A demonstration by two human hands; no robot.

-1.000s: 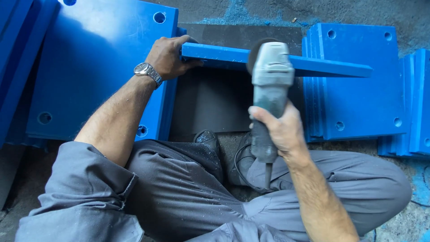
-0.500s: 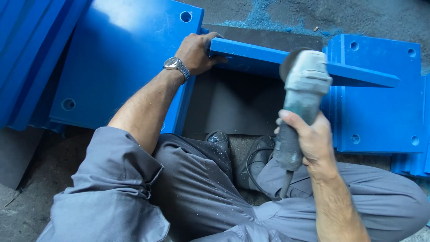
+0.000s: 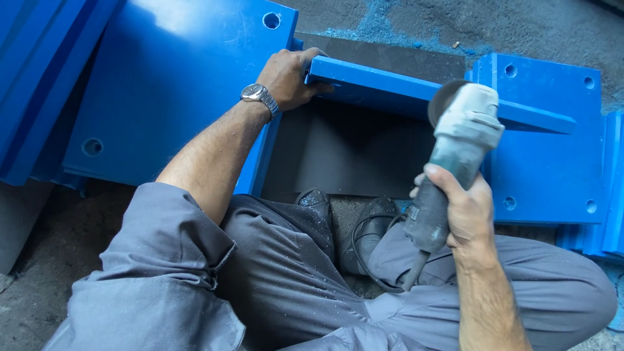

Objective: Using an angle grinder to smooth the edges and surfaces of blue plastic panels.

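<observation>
My left hand (image 3: pixel 289 77) grips the left end of a blue plastic panel (image 3: pixel 390 88) that stands on its edge across a dark slab (image 3: pixel 354 153). A metal watch sits on that wrist. My right hand (image 3: pixel 458 208) is closed around the handle of a grey angle grinder (image 3: pixel 458 140). The grinder's disc end meets the blue panel's edge near its middle. Its black cord runs down between my legs.
Blue panels with corner holes lie flat on the left (image 3: pixel 166 84) and on the right (image 3: pixel 549 146), with more stacked at both sides. Blue dust covers the concrete floor (image 3: pixel 416 26) behind. My grey trouser legs and black shoes (image 3: pixel 344 221) fill the foreground.
The view has shifted, so panel and hands sit further right and lower in frame. Both grips are unchanged, and the grinder stays against the panel edge.
</observation>
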